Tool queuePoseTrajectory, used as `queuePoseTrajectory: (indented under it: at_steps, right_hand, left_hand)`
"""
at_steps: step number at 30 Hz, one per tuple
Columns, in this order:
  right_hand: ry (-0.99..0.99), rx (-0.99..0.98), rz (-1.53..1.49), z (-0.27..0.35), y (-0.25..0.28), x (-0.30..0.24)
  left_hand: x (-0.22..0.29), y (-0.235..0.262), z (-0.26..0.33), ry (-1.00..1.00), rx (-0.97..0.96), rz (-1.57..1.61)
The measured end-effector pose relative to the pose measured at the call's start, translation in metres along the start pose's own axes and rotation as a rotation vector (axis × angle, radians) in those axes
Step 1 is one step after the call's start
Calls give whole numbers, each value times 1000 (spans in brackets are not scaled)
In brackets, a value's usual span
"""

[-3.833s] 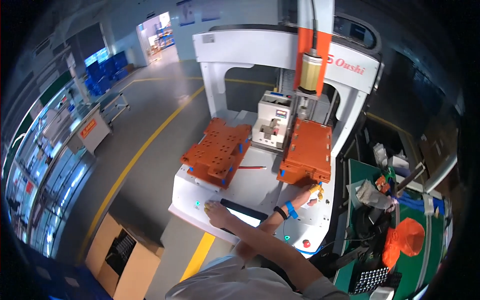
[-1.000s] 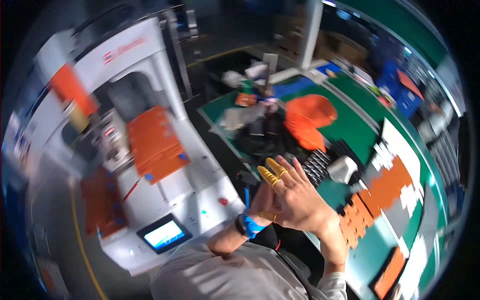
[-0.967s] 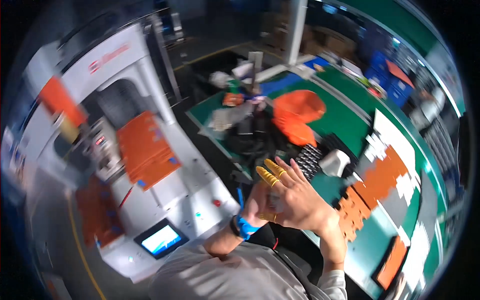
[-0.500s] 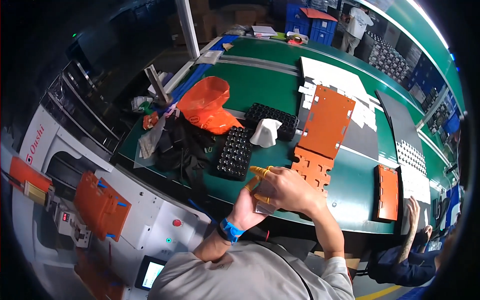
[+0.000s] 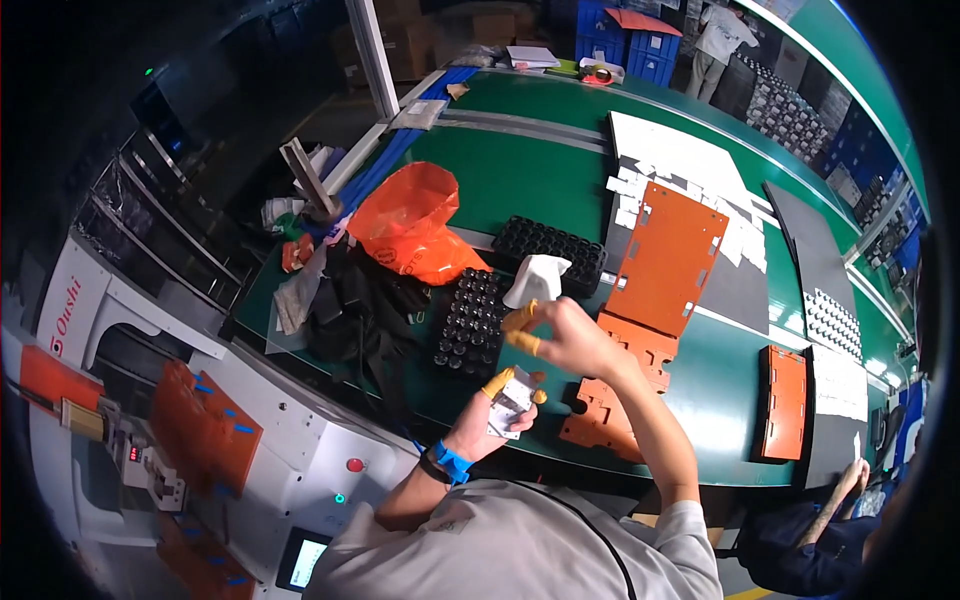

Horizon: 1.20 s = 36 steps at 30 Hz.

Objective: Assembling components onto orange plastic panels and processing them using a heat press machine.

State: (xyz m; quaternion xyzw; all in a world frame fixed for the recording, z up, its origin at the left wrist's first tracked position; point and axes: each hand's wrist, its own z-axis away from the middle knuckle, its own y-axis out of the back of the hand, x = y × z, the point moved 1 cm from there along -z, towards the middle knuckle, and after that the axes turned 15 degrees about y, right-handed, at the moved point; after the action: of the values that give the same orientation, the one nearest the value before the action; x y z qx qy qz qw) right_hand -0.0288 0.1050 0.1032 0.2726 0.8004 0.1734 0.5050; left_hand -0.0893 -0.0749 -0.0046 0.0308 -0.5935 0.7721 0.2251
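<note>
My left hand (image 5: 478,428), with yellow finger covers and a blue band at the wrist, is closed on a small whitish rectangular piece with dark spots (image 5: 512,405), held above the table's near edge. To its upper right, my right hand (image 5: 565,338) is bent into a pinch. Its covered fingertips come close together; whether anything tiny sits between them cannot be made out. Just beyond them are a crumpled white cloth (image 5: 535,280) and a black tray with round cells (image 5: 468,325). Under my right forearm lies an orange notched plate (image 5: 598,418).
A second black tray (image 5: 550,250), an orange plastic bag (image 5: 410,225) and a black strap bag (image 5: 350,310) crowd the left. Taller orange plate (image 5: 665,260) and white sheets (image 5: 680,160) stand right. A machine (image 5: 300,450) adjoins lower left; a co-worker's hands (image 5: 853,478) are far right.
My hands have separated. The right has lifted off the whitish piece and moved up and right toward the black tray and cloth; the left keeps the piece, now more exposed.
</note>
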Motion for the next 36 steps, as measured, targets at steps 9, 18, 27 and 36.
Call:
queuePoseTrajectory:
  at_steps: [9,18,27,36]
  right_hand:
    - [-147,-309,607,-28,-66,49]
    - [-184,-113,568,-22,-65,47]
    - [-297,423,-81,69,14,5]
    - [-222,440,-143,128,20,-53]
  left_hand:
    - [-4,9,34,-195,111,-5]
    - [-7,2,31,-219,119,-88]
    - [-9,-34,-11,-196,-67,-215]
    - [-12,-68,-34,-378,42,-383]
